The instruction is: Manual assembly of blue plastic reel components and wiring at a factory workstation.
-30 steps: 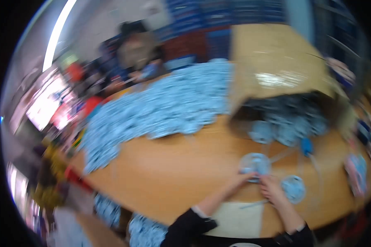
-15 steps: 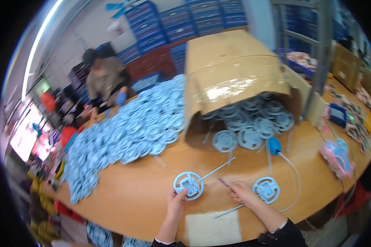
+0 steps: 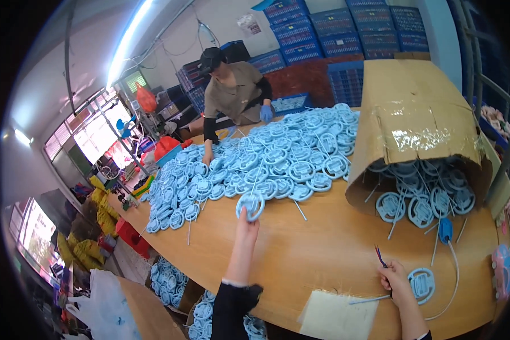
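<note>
My left hand reaches out to the near edge of the heap, closed on the rim of a light-blue ring-shaped plastic part. That part touches or overlaps the heap of similar blue parts with thin rods. Lower right, my right hand is closed round a thin dark tool with two narrow tips pointing up; its exact kind is unclear. Just right of that hand, another blue ring part lies on the table, and a blue rod shows to the hand's left.
A cardboard box on its side spills blue parts at the right. Before it sits a blue device with a white cable. A pale pad lies at the table's front edge. Across the heap, a co-worker reaches into the parts.
My left hand has carried the blue ring part forward and left to the heap. The view has swung left, bringing more of the co-worker into sight. My right hand still holds the thin tool.
</note>
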A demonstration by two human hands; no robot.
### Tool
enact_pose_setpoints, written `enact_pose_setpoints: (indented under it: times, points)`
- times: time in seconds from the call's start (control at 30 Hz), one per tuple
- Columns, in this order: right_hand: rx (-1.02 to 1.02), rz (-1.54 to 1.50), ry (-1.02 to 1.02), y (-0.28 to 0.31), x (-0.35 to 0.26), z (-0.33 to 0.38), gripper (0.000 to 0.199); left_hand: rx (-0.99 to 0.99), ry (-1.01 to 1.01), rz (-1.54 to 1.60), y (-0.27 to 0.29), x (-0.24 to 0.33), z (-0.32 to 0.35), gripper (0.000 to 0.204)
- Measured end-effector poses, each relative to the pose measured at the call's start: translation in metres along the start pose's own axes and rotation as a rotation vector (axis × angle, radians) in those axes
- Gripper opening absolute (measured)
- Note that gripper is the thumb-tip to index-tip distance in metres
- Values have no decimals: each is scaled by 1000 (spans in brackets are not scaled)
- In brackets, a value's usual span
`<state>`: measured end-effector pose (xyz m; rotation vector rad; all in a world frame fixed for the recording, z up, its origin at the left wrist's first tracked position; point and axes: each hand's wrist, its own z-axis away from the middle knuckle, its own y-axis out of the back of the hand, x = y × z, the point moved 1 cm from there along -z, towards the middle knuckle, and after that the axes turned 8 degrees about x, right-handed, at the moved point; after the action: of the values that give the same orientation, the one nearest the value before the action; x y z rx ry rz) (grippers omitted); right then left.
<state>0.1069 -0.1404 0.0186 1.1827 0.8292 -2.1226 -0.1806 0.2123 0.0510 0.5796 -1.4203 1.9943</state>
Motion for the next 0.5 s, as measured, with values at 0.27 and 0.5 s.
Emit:
enact_pose_setpoints:
  times: [0.27, 0.5]
  points:
    - [-11, 36, 48, -10, 6, 1, 11, 44, -251, -561, -95, 10, -100, 83]
    - [51, 154, 123, -11, -8, 17, 22, -418, -725, -868, -52, -85, -18, 17]
